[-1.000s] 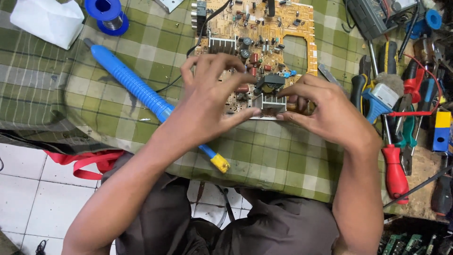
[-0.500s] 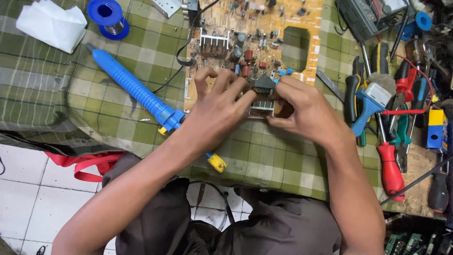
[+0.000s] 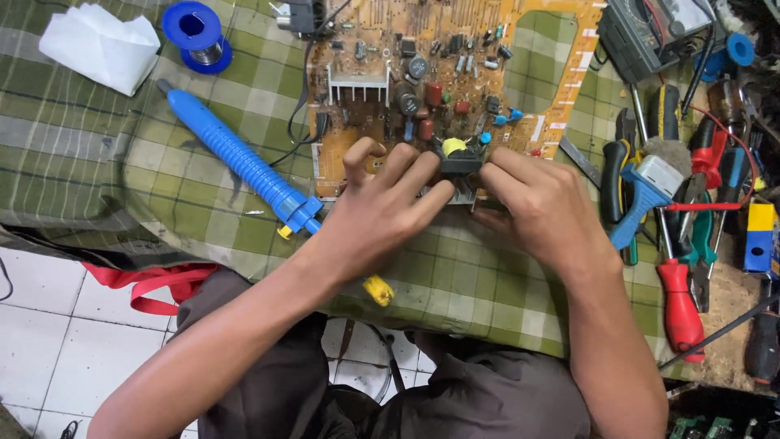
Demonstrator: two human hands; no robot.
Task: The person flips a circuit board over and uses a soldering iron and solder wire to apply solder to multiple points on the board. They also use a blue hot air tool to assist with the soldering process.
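Note:
An orange-brown circuit board point(image 3: 455, 49) lies on a green plaid cloth point(image 3: 106, 171), studded with small parts and a metal heat sink point(image 3: 357, 81). At its near edge stands a small black transformer with a yellow top point(image 3: 457, 156). My left hand point(image 3: 382, 211) and my right hand point(image 3: 540, 207) meet over it, fingertips pinching it from both sides. A blue desoldering pump point(image 3: 244, 162) lies under my left wrist, its yellow tip point(image 3: 378, 290) showing below.
A white tissue point(image 3: 101, 49) and a blue solder spool point(image 3: 197, 34) sit at the far left. On the right lie pliers, a red-handled screwdriver point(image 3: 678, 305), a blue brush point(image 3: 646, 191) and a multimeter point(image 3: 658, 32). White floor tiles show below the table edge.
The view has shifted, so the board sits higher in frame. Both hands have stayed on the same component at the board's near edge, with fingers closing tighter around it.

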